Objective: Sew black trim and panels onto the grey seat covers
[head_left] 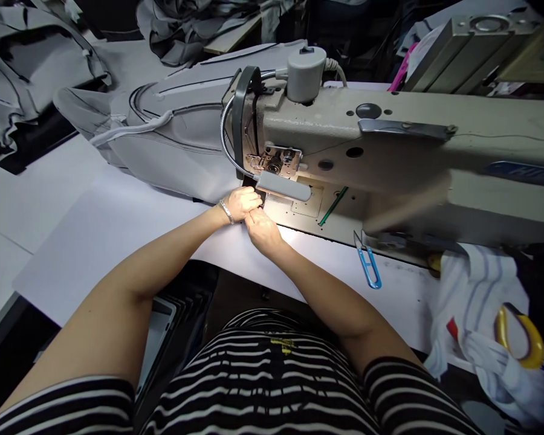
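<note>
Left hand (241,203) and right hand (262,231) are held pinched together on a small dark piece, hardly visible, beneath the sewing machine (390,157) head, lit by its lamp (283,185).

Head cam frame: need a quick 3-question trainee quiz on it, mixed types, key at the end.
1. True or false: the left hand and the right hand are together under the lamp of the sewing machine.
2. Which tool lies on the white table, right of the hands? A) a red screwdriver B) blue thread snips C) a tape measure
3. Fill in: the bracelet is on the ___ wrist.

Key: 1 true; 2 B; 3 left. What the fingers pinch cannot be made out. Grey fabric is piled behind the hands.
</note>
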`<state>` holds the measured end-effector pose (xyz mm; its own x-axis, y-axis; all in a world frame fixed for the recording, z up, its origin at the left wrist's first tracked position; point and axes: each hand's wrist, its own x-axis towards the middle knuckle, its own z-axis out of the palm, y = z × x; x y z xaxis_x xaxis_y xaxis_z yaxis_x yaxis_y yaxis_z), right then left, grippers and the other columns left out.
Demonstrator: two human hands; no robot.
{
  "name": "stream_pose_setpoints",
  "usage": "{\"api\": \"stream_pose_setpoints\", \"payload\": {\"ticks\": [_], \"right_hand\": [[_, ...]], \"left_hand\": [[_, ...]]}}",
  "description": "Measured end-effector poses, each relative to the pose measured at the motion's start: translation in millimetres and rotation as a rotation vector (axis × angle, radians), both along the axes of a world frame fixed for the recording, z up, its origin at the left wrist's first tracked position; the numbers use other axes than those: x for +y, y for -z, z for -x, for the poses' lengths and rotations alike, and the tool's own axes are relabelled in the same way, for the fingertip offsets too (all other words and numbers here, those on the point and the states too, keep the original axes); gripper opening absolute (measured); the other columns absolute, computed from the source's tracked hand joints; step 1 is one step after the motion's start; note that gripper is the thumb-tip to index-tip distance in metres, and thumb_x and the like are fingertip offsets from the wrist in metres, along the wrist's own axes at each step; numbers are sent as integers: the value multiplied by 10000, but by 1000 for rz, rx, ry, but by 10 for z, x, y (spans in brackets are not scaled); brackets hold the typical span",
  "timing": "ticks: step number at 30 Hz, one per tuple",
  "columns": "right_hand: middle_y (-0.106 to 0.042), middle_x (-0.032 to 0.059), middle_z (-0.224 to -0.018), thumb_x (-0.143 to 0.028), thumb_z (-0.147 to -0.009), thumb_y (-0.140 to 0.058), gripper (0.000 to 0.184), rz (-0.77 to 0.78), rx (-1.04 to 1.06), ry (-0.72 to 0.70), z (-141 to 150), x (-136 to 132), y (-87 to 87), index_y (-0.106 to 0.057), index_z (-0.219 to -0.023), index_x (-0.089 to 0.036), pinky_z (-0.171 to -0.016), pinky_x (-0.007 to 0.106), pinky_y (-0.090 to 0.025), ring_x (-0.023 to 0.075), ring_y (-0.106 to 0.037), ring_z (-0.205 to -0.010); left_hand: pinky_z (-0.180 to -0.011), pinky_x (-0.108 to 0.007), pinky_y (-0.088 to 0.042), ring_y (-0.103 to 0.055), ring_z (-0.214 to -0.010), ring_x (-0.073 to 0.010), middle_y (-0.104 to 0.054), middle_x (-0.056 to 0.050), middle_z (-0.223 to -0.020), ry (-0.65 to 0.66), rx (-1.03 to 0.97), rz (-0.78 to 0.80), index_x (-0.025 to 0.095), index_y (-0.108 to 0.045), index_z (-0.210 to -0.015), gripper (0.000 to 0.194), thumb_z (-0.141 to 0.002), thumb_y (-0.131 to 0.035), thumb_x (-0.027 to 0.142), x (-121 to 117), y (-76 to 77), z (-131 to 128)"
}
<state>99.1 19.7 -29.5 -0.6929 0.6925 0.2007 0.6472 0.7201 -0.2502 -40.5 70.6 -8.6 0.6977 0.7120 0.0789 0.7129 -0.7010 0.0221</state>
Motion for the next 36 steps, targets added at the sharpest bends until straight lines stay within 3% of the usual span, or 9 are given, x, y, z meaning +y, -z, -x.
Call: {"api": "stream_pose_setpoints", "payload": {"ticks": [6,11,15,21,31,36], "right_hand": [[-578,246,-1210,-54,-900,-315,401,-35,61,20,39,-10,126,-542,-1216,43,-1073,391,-362,263,-526,-1182],[-566,259,-1223,-71,-885,-359,397,-53,80,19,24,61,163,-547,-1210,58,-1069,410,-376,291,-516,-1195],[-541,243,-1265,-66,-879,-349,416,-92,90,37,6,66,177,-523,-1241,44,-1063,427,-390,288,-494,-1221],[-549,274,-1238,-57,-877,-317,417,-127,79,106,93,-5,200,-533,-1211,70,-1046,434,-402,289,-514,-1199],[-528,303,-1246,-75,-880,-345,412,-117,37,150,142,-37,211,-510,-1218,94,-1031,442,-401,301,-506,-1196],[-547,280,-1229,-99,-897,-328,396,-120,-14,171,141,-74,153,-517,-1195,80,-993,441,-421,285,-529,-1149]], "left_hand": [[-721,-322,-445,-569,-786,-183,-660,-111,-855,46,11,-167,124,-637,-883,318,-913,-333,214,-62,135,37],[-670,-311,-428,-541,-702,-176,-631,-69,-721,53,-87,-319,142,-652,-860,351,-932,-320,227,9,219,47],[-638,-295,-412,-521,-671,-162,-612,-57,-666,49,-117,-327,141,-672,-823,372,-933,-329,236,88,217,43],[-610,-274,-414,-518,-672,-157,-634,-71,-704,-26,-219,-211,140,-686,-838,346,-930,-375,259,92,276,61],[-588,-244,-404,-519,-650,-139,-650,-60,-682,-81,-257,-265,142,-716,-803,360,-929,-406,274,120,336,57],[-631,-220,-408,-559,-677,-112,-696,-39,-747,51,-268,-328,117,-712,-834,462,-970,-323,326,69,254,98]]}}
